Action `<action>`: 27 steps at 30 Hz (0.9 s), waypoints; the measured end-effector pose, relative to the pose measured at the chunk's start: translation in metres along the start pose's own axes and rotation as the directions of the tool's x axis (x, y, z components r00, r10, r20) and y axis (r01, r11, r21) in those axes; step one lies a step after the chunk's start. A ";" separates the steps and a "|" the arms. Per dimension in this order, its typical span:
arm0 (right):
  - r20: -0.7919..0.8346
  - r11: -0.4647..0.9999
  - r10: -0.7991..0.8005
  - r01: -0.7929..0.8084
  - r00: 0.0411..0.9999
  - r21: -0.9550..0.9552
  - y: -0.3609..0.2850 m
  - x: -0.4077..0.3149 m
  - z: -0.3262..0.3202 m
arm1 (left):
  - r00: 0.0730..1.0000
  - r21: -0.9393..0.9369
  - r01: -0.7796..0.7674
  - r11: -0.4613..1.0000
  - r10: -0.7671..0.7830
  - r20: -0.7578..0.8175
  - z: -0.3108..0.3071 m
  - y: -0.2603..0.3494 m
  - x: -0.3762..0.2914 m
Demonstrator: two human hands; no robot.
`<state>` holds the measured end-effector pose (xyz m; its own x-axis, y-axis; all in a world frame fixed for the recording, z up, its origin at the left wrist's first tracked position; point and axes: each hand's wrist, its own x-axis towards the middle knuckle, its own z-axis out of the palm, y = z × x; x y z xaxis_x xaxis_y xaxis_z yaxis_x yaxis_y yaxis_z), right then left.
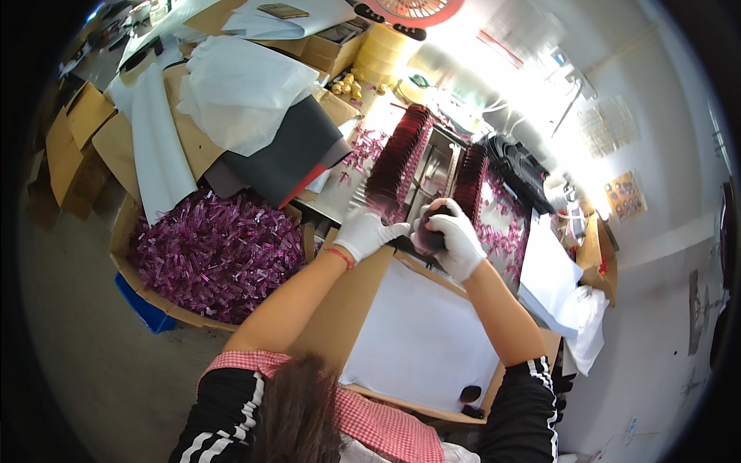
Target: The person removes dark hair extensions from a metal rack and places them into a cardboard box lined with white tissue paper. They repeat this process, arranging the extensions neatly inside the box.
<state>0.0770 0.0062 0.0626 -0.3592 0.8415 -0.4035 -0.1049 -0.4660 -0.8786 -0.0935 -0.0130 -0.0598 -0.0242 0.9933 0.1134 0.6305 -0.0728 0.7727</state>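
Note:
Both my hands wear white gloves. My left hand (366,236) is at the near end of a long row of dark red tinted lenses (398,153), its thumb extended to the right; whether it grips a lens is unclear. My right hand (460,240) holds dark tinted lenses (433,232), apparently a small stack, between thumb and fingers. A second row of dark red lenses (470,176) stands beyond my right hand, across a metal channel (438,165). Small pink-purple plastic pieces (502,231) lie scattered beside the rows.
A carton (121,254) heaped with purple plastic pieces (220,254) stands at left. Before me, a carton holds a white sheet (425,335) with a dark lens (470,394) near its edge. Dark sheets (289,144), tape rolls (379,55) and a pink fan (419,8) are farther back.

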 end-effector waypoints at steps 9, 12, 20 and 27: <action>0.291 0.435 0.007 0.260 0.957 -0.862 0.022 -0.157 -0.154 | 0.873 0.158 -0.378 0.912 0.408 -0.268 -0.043 -0.025 -0.022; 0.129 0.322 0.241 0.045 0.962 -0.945 0.046 -0.200 -0.194 | 0.808 0.097 -0.412 0.906 0.413 -0.420 -0.050 0.008 -0.051; 0.063 0.339 0.286 -0.040 0.956 -0.940 0.097 -0.263 -0.250 | 0.362 -0.414 -0.573 0.707 0.672 0.647 0.101 0.135 -0.144; 0.089 0.513 -0.154 0.156 0.984 -0.844 0.095 -0.312 -0.257 | 0.319 -0.201 -0.728 0.656 0.583 0.747 0.220 0.205 -0.180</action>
<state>0.4177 -0.2303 0.0397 -0.4194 0.8757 -0.2392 0.6730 0.1232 -0.7293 0.2108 -0.1872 -0.0593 0.9395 0.3421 0.0199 0.2755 -0.7887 0.5495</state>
